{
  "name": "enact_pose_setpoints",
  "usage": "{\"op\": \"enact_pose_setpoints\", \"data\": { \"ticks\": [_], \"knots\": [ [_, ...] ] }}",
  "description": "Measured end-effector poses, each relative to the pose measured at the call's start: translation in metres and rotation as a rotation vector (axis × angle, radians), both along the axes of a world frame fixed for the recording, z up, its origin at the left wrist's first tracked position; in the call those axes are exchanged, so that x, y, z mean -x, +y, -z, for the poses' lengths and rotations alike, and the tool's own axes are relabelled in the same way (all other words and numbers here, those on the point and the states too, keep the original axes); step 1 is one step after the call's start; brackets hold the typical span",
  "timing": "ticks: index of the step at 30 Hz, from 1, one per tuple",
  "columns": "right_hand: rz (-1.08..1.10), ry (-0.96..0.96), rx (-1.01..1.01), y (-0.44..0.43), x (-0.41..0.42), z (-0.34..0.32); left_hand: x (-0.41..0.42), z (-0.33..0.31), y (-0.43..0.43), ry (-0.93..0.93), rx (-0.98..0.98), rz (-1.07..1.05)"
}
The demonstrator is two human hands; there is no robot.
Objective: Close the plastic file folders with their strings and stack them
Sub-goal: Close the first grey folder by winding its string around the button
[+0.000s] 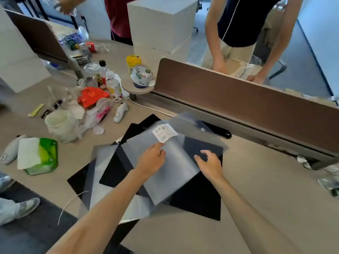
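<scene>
Translucent folder (170, 162) on top of the fanned black and grey folders (113, 173) mid-desk, flap up with its button (202, 129) showing, my left hand (151, 159) pressing it flat, fingers together, my right hand (209, 163) on its right edge, fingers spread, green tissue pack (45, 154) off to my left

A white label (164, 132) stuck on the translucent folder (174, 162) reads "A4" above a barcode; its smaller print is too blurred to read. The crumpled orange bag (92, 97) on the bench (256, 189) bears a yellow "M"-shaped arch mark. Print on the bottles, tape roll and yellow tub cannot be made out.
</scene>
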State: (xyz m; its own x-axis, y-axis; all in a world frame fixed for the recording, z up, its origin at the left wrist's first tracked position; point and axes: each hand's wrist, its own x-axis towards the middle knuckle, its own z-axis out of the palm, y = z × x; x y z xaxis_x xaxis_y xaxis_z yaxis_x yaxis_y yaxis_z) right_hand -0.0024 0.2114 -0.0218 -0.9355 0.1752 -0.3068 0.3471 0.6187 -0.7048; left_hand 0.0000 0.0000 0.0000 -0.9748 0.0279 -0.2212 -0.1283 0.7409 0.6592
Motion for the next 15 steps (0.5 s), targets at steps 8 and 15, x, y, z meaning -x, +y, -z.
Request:
{"op": "enact_pose_setpoints", "data": {
  "ticks": [8, 15],
  "knots": [
    [0.678, -0.249, 0.634, -0.017, 0.009, 0.042, 0.048, 0.053, -0.008, -0.279, -0.063, 0.202],
    [0.704, -0.300, 0.694, -0.011, 0.013, 0.061, 0.046, 0.069, -0.019, -0.324, -0.025, 0.273]
  ]
}}
